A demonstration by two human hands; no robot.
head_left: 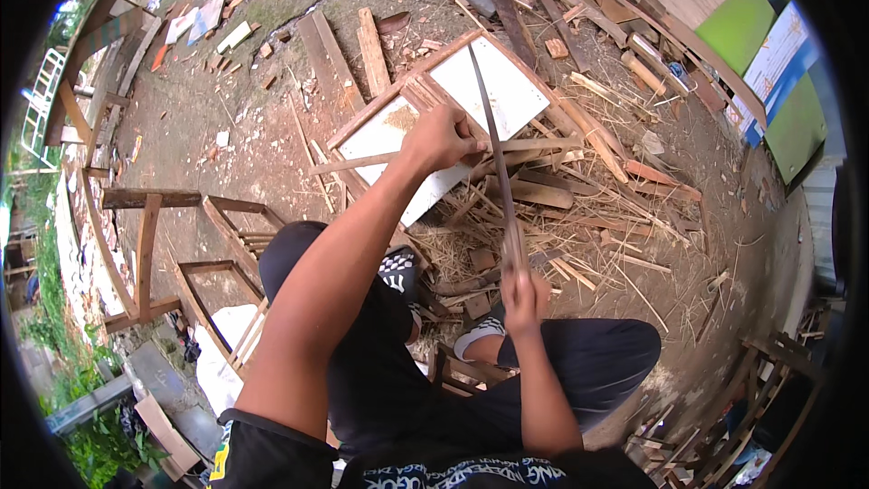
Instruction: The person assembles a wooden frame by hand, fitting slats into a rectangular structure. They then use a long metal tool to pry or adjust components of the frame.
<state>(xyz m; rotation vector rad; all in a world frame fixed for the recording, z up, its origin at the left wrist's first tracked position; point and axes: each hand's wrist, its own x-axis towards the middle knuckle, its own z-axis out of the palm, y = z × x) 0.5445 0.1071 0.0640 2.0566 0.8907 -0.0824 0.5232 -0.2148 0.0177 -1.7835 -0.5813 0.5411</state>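
Observation:
My left hand is closed round a thin wooden strip, which lies crosswise over a white panel with a wooden frame. The strip's right end sticks out past my fingers. In my right hand, the fingers wrap round the handle of a long, narrow, dark blade that looks like a machete. It points away from me, its tip over the panel, and passes across the strip just right of my left hand. Whether blade and strip touch, I cannot tell.
Wood scraps and shavings lie right of the panel. Long planks are piled at the far side. Wooden frames stand on the left, and more wood pieces lie at the lower right. My bent legs are close below.

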